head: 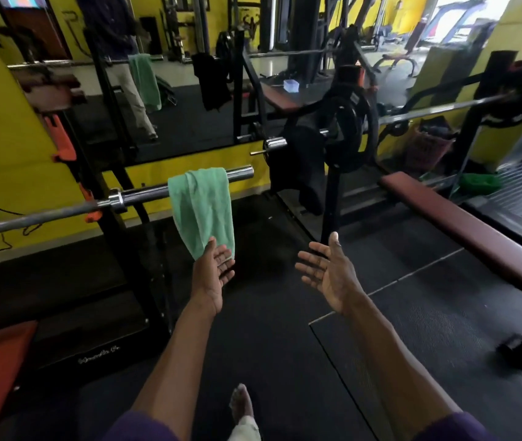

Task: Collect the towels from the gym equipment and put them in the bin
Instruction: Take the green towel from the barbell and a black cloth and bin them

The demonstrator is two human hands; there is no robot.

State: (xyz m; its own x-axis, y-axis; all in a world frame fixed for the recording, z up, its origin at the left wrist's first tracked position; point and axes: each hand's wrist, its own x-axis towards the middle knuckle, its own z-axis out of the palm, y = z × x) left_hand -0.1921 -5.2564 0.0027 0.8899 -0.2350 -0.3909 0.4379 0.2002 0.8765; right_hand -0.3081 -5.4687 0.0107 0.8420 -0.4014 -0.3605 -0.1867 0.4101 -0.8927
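Gym, weights area. Barbell (62, 211) on a black rack (119, 198); second barbell (438, 109) loaded with black plates (349, 128). Flat bench (476, 230) with maroon padding. Black rubber floor mats (285, 313). Yellow walls (2, 148); wall mirror (173, 100) reflecting further machines. Treadmill (463, 20) visible at far right rear.

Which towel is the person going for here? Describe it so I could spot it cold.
Start at the yellow wall with the mirror, then follow the chrome barbell on the black rack to its free end. The green towel is draped over that end, just above the open left hand. The other nearby cloth is black and hangs on the next bar.
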